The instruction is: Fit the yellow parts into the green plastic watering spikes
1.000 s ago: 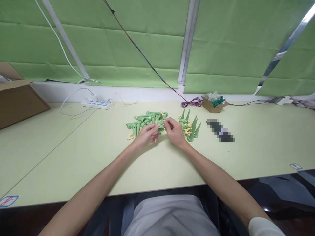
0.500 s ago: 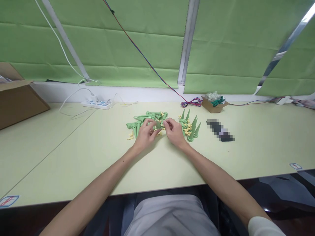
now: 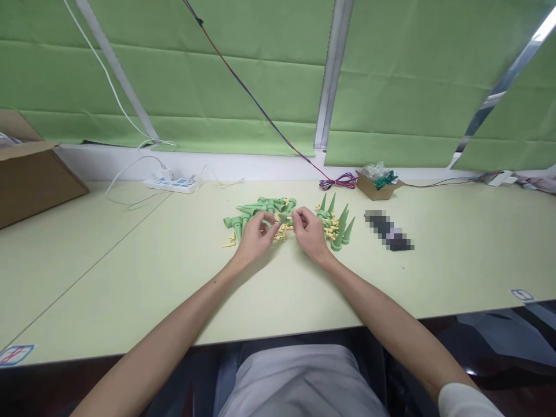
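Observation:
Between my two hands is a green plastic spike [image 3: 284, 218], seen end-on and partly covered by fingers. My left hand [image 3: 257, 236] is curled, with thumb and forefinger at the spike's left side. My right hand [image 3: 310, 233] pinches at its other side, where a small yellow plastic piece shows at the fingertips; its shape is mostly hidden. Loose green spikes [image 3: 237, 225] lie in a pile beyond my left hand, and small yellow pieces [image 3: 282, 234] are scattered under the hands. To the right of my right hand, green spikes with yellow pieces [image 3: 341, 229] are grouped together.
A small cardboard box [image 3: 374, 190] with clear plastic and green material stands at the back, beside a coiled red-and-blue cable [image 3: 337, 181]. A blurred dark object [image 3: 388, 230] lies at right. A power strip [image 3: 174, 183] and a large carton [image 3: 39, 182] are at left.
The green spike has turned and shifted slightly right. My left hand has moved a little to the left, uncovering more yellow pieces below; my right hand has shifted slightly right.

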The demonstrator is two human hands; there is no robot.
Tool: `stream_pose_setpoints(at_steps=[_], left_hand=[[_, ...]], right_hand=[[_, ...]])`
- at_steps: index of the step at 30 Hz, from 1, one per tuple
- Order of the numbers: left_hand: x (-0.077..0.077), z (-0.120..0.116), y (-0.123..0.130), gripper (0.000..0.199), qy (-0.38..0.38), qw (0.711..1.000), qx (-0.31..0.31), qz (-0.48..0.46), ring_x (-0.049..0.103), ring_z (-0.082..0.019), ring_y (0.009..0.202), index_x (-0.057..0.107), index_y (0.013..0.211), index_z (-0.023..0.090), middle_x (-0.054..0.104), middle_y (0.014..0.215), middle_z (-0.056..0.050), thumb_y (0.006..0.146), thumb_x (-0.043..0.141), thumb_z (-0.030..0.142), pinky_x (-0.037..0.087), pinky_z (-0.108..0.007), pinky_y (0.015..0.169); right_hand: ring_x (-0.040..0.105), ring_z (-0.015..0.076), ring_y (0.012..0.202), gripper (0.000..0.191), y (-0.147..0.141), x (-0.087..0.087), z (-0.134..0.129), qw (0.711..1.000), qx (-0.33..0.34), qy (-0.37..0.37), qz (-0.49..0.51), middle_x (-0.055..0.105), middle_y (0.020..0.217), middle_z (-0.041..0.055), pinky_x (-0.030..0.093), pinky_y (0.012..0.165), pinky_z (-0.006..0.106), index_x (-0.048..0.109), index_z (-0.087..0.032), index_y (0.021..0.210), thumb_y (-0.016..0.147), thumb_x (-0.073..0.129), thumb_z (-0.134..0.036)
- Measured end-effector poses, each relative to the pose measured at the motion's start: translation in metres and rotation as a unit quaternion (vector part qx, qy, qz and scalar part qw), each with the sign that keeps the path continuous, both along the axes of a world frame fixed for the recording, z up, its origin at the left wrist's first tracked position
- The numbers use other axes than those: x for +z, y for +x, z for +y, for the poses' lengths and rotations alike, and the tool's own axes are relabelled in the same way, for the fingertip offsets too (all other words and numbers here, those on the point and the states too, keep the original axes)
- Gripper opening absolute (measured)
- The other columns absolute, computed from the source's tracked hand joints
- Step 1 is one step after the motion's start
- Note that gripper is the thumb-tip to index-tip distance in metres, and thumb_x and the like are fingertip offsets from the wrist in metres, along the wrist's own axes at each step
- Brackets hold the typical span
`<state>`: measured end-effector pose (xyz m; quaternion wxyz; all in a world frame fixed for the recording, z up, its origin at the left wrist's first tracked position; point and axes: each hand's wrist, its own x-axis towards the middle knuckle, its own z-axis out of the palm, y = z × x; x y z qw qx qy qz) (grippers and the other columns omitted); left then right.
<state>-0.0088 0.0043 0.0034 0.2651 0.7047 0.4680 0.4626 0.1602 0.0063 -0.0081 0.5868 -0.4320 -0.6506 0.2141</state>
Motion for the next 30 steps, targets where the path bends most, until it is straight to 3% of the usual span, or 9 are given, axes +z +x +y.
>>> stream_pose_setpoints(at_steps=[3,5,9,13,18,25,30], left_hand=[[0.0021,0.0008,-0.0001,0.039,-0.071,0.997,-0.019,-0.023,0.051,-0.014,0.050,0.060,0.079,0.019,0.057,0.058,0.001,0.095,0.057,0.055,0.041,-0.027,0.055],[0.0024,0.0025,-0.0001,0.051,-0.116,0.992,-0.042,-0.043,0.050,-0.015,0.046,0.062,0.073,0.019,0.052,0.049,0.000,0.095,0.052,0.064,0.040,-0.029,0.053],[0.0021,0.0052,-0.0002,0.066,-0.190,0.972,-0.093,-0.099,0.055,-0.015,0.048,0.068,0.067,0.016,0.060,0.058,-0.005,0.089,0.054,0.077,0.043,-0.030,0.051],[0.0019,0.0049,-0.0006,0.067,-0.246,0.946,-0.139,-0.158,0.057,-0.013,0.052,0.071,0.071,0.014,0.066,0.072,-0.008,0.083,0.061,0.080,0.042,-0.028,0.047],[-0.0002,0.0052,-0.0026,0.062,-0.229,0.946,-0.152,-0.169,0.056,-0.012,0.052,0.066,0.070,0.017,0.062,0.067,-0.005,0.082,0.066,0.077,0.043,-0.027,0.049],[0.0030,0.0026,-0.0058,0.052,-0.146,0.975,-0.135,-0.100,0.054,-0.013,0.052,0.055,0.068,0.020,0.053,0.058,0.001,0.086,0.068,0.068,0.044,-0.029,0.054],[0.0072,-0.0009,-0.0044,0.043,-0.111,0.986,-0.115,-0.055,0.051,-0.014,0.050,0.057,0.073,0.021,0.055,0.055,0.001,0.085,0.072,0.059,0.039,-0.028,0.052]], right_hand=[[0.044,0.0133,0.055,0.035,0.0004,0.0007,-0.0004,1.000,0.002,0.007,-0.003,0.047,0.062,-0.0034,0.034,0.058,0.027,0.050,-0.023,0.078,0.102,0.046,-0.048],[0.043,0.0129,0.054,0.034,0.0003,0.0020,-0.0016,1.000,0.008,0.010,-0.007,0.047,0.062,-0.0035,0.033,0.057,0.027,0.051,-0.023,0.079,0.102,0.046,-0.048],[0.044,0.0123,0.054,0.033,-0.0001,0.0049,-0.0045,0.999,0.031,0.016,-0.011,0.048,0.064,-0.0037,0.034,0.058,0.027,0.053,-0.022,0.081,0.102,0.046,-0.047],[0.044,0.0122,0.056,0.031,-0.0001,0.0058,-0.0051,0.998,0.047,0.024,-0.019,0.049,0.065,-0.0033,0.035,0.059,0.027,0.055,-0.022,0.081,0.101,0.047,-0.044],[0.043,0.0123,0.055,0.031,-0.0002,0.0046,-0.0031,0.998,0.052,0.019,-0.024,0.050,0.065,-0.0033,0.034,0.057,0.028,0.054,-0.022,0.081,0.101,0.048,-0.045],[0.045,0.0129,0.056,0.031,0.0003,0.0040,-0.0018,0.999,0.043,0.016,-0.028,0.050,0.064,-0.0035,0.035,0.059,0.027,0.054,-0.022,0.081,0.101,0.047,-0.046],[0.042,0.0127,0.056,0.033,0.0004,0.0023,0.0005,0.999,0.024,0.014,-0.034,0.047,0.062,-0.0039,0.034,0.059,0.027,0.052,-0.022,0.077,0.099,0.047,-0.046]])
